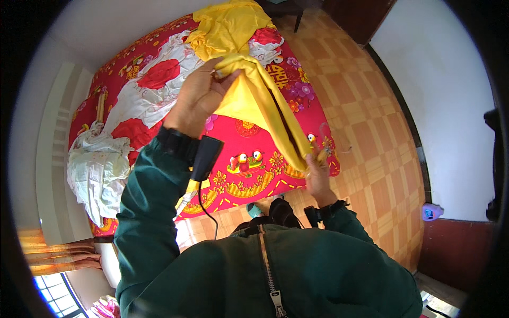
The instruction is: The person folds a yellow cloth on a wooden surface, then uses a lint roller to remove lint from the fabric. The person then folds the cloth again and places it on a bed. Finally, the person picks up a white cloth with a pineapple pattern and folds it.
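A yellow cloth (260,104) hangs folded between my two hands above the bed. My left hand (203,93) grips its far end between thumb and fingers. My right hand (318,175) holds the near end, by the bed's right front corner. A long dark gap runs between the folds on the cloth's right side. Beneath it lies a red patterned bedspread (246,190) with printed birds and flowers. More yellow cloth (234,26) is heaped at the far end of the bed; whether it joins the held piece I cannot tell.
A crumpled white and red cloth (135,99) stretches along the bed's left side, with a pale bundled cloth (99,171) nearer me. Tiled floor (370,131) borders the bed on the right. A purple object (432,212) stands by the white wall (441,119). A cable (204,206) hangs from my left wrist.
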`<state>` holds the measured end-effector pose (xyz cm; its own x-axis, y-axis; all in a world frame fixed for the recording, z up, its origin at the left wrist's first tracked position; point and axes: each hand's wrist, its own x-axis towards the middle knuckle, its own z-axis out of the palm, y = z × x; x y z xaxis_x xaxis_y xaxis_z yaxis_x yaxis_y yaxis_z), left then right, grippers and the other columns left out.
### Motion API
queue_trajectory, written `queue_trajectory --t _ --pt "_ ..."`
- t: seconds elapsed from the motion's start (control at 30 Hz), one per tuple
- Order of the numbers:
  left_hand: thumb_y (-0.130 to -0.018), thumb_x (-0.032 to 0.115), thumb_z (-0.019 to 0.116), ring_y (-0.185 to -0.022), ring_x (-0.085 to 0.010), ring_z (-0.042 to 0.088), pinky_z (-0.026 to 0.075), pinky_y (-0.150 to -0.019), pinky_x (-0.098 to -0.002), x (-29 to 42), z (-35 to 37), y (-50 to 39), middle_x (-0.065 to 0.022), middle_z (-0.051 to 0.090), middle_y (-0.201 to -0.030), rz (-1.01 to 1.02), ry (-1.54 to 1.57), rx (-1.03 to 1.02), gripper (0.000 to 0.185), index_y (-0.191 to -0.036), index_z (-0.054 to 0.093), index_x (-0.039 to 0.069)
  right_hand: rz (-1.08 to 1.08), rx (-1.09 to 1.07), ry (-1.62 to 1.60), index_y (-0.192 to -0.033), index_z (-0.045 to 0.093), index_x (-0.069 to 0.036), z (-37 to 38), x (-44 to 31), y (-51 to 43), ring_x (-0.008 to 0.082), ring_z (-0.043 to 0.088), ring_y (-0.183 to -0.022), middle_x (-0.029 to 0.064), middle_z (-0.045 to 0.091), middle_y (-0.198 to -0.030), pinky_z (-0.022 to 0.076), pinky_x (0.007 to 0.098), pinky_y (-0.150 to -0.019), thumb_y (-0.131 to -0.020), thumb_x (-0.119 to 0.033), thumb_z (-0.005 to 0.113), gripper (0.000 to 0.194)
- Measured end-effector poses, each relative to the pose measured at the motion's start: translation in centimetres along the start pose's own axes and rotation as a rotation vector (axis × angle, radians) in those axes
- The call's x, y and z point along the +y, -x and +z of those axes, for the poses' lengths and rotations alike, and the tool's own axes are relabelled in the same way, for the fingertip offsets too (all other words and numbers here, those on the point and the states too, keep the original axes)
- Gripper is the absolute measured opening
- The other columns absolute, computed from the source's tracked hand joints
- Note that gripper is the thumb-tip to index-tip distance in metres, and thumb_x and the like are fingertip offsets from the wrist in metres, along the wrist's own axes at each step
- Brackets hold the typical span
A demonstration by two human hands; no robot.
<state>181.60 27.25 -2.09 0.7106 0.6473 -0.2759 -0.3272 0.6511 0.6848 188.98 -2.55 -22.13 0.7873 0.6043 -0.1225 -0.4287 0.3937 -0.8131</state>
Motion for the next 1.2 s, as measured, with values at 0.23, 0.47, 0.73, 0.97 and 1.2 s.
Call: queue_trajectory --t 0.23,0.47,0.73,0.97,1.2 --pt "-0.102 0.018 0.043 -0.093 -0.0267 0.067 0.061 -0.08 -0.0327 6.7 -4.4 1.8 -0.0178 0.065 -0.108 0.047 0.122 -0.226 0.029 -0.113 0.057 -0.004 -0.436 0.113 0.555 -0.124 0.056 0.003 2.6 -13.2 -4.6 0.0162 0.062 -0.1 0.0106 0.063 -0.113 0.05 0.0284 -0.09 -0.09 -0.007 0.064 0.036" --pt "-0.104 0.027 0.038 -0.077 -0.0227 0.069 0.062 -0.063 -0.03 7.6 -9.0 -1.8 -0.0137 0.067 -0.099 0.092 -0.038 0.052 0.035 -0.114 0.055 -0.001 -0.301 -0.127 0.634 -0.119 0.059 0.004 6.3 -19.5 -12.4 0.0165 0.064 -0.087 0.0129 0.065 -0.105 0.0534 0.0256 -0.071 -0.088 0.0 0.058 0.031" --pt "-0.104 0.028 0.043 -0.08 -0.0186 0.068 0.062 -0.066 -0.0275 10.6 -9.2 -1.9 -0.0127 0.067 -0.101 0.256 -0.183 0.064 0.033 -0.114 0.056 -0.001 -0.609 -0.014 0.62 -0.109 0.064 0.004 12.3 -24.3 -15.9 0.0098 0.056 -0.068 0.0112 0.066 -0.099 0.0441 0.0203 -0.054 -0.087 -0.002 0.058 0.023" --pt "-0.098 0.022 0.053 -0.085 -0.0138 0.065 0.055 -0.071 -0.0278 5.8 -14.5 8.2 -0.0058 0.065 -0.101 0.288 -0.435 -0.113 0.028 -0.116 0.056 0.002 -0.753 -0.116 0.903 -0.11 0.064 -0.001 5.0 -22.6 -5.3 0.0165 0.062 -0.098 0.01 0.066 -0.11 0.0503 0.0276 -0.081 -0.088 -0.002 0.056 0.024" --pt "-0.094 0.016 0.055 -0.088 -0.0154 0.062 0.053 -0.078 -0.0296 -14.5 -32.6 17.9 -0.0048 0.063 -0.1 -0.38 -0.635 0.036 0.026 -0.116 0.056 0.001 0.414 -0.131 0.785 -0.106 0.063 0.002 -10.3 -5.9 6.0 0.0195 0.06 -0.104 0.0114 0.062 -0.117 0.0518 0.0331 -0.086 -0.076 0.012 0.058 0.031"
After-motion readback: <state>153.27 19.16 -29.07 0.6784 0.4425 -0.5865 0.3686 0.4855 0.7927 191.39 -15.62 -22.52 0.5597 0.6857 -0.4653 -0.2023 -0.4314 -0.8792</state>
